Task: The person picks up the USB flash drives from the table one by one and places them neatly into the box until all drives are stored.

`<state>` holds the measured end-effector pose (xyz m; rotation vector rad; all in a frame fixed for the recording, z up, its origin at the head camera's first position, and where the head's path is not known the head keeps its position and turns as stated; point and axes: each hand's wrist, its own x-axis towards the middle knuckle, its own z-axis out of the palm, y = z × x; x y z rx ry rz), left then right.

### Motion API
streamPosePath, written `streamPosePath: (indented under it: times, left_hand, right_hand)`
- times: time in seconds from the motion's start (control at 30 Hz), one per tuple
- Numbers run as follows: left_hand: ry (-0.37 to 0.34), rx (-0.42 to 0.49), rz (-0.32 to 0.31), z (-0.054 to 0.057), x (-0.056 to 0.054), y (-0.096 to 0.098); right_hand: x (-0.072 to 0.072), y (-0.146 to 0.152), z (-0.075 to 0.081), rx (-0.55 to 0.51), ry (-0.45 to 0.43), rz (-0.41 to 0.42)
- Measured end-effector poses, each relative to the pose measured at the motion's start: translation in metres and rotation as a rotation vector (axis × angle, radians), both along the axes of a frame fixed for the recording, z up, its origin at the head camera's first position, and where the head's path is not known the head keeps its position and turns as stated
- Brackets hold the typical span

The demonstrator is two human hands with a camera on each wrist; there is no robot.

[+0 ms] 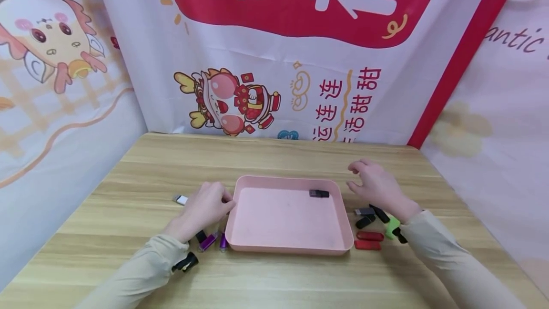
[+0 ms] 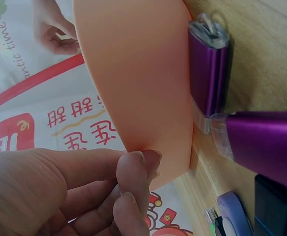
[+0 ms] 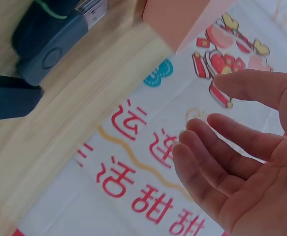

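The pink tray (image 1: 289, 249) lies on the table with a black USB flash drive (image 1: 320, 193) inside, near its far right corner. At the tray's left wall, my left hand (image 1: 203, 209) pinches the rim between thumb and fingers; the left wrist view shows these fingertips (image 2: 133, 169) at the edge. My right hand (image 1: 379, 187) hovers beyond the right side of the tray, its fingers loosely bent and apart, holding nothing. Below it lie a grey-and-black flash drive (image 1: 364, 211), a black one (image 1: 365, 221) and two red ones (image 1: 370, 236).
Left of the tray are purple flash drives (image 1: 208, 241), a dark one (image 1: 200, 236) and a white one (image 1: 180, 199). A green item (image 1: 392, 227) lies by the right wrist. Printed cloth (image 1: 257, 51) hangs behind the table (image 1: 274, 280) and along both sides.
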<state>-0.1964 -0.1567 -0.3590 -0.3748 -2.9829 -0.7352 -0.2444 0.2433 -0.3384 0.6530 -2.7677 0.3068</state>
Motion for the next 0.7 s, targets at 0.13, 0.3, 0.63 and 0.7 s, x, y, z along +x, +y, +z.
streamPosePath:
  times: [0.13, 0.3, 0.63, 0.7]
  left_hand:
    - [0.006, -0.002, -0.007, -0.002, -0.001, 0.0]
    - [0.008, 0.003, -0.003, -0.002, -0.001, -0.001]
    - [-0.001, -0.002, 0.005, -0.002, -0.001, 0.0]
    - [-0.003, -0.005, 0.003, -0.002, -0.001, 0.0]
  right_hand:
    - [0.002, 0.015, 0.001, -0.06, -0.039, -0.011]
    - [0.002, 0.032, 0.0, -0.081, -0.041, -0.024]
    - [0.009, 0.055, -0.006, -0.04, -0.155, -0.077]
    - [0.011, 0.059, -0.009, -0.026, -0.185, -0.086]
